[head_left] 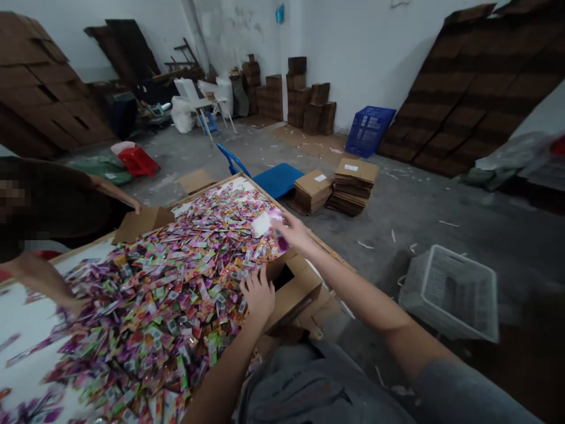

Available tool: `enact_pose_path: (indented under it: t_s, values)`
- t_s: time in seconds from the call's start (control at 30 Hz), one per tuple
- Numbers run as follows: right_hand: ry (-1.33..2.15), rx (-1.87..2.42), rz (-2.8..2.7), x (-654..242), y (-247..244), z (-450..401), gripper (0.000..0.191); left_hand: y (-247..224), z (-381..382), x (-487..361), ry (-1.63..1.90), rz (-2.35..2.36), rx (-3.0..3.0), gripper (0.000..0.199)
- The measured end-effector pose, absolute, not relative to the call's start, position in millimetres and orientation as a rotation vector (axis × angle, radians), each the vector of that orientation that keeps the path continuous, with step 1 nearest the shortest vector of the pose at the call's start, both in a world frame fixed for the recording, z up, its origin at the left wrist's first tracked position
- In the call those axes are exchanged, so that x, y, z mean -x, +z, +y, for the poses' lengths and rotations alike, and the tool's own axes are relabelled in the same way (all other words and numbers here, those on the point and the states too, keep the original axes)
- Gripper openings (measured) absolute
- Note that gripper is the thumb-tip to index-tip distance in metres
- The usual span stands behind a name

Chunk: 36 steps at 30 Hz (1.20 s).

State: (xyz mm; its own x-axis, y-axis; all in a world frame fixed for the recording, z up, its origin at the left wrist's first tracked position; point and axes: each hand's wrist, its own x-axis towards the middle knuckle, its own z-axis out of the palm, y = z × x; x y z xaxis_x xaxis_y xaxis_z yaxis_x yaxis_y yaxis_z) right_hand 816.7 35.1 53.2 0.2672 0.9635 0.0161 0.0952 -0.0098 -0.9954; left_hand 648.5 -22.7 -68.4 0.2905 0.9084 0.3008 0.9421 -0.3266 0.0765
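A wide heap of small, colourful wrapped packets [189, 259] covers the table. My left hand [259, 294] lies over the near side of the heap, fingers spread, beside the rim of an open cardboard box [293, 297]. Past the far side of this box, my right hand [295, 231] is closed around some purple packets [282, 242], slightly blurred. Just left of those fingers is a white flat patch [261, 224]; whether it is held or lies on the heap is unclear. The inside of the box is dark, and its contents are hidden.
Across the table a co-worker [57, 206] reaches into the heap and holds another cardboard box [143, 224]. Flattened cartons [355, 171] are stacked beside a blue trolley [278, 179]. A grey plastic crate [459, 294] stands on the floor at right.
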Motion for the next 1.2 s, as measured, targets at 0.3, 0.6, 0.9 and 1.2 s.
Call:
enact_pose_path:
  t_s: [0.3,0.6,0.9,1.2]
  values:
    - [0.79,2.154,-1.815,-858.0,-43.4,-72.3,0.159,-76.1,-24.5,-651.6,-0.483,-1.746,2.385,0.047]
    - [0.641,1.884,-1.842,-870.5,-119.0,-92.2,0.073,-37.3,-25.5,-649.9,-0.168,-1.778,2.767,0.045]
    - [0.677,1.698,-1.817,-884.6,-135.4,-98.0,0.057,-55.4,-40.4,-662.2,0.116,-1.649,3.135,0.129]
    - [0.891,1.584,-1.59,-901.1,-122.8,-112.0,0.042,-39.4,16.6,-687.6,0.454,-2.041,2.949,0.141]
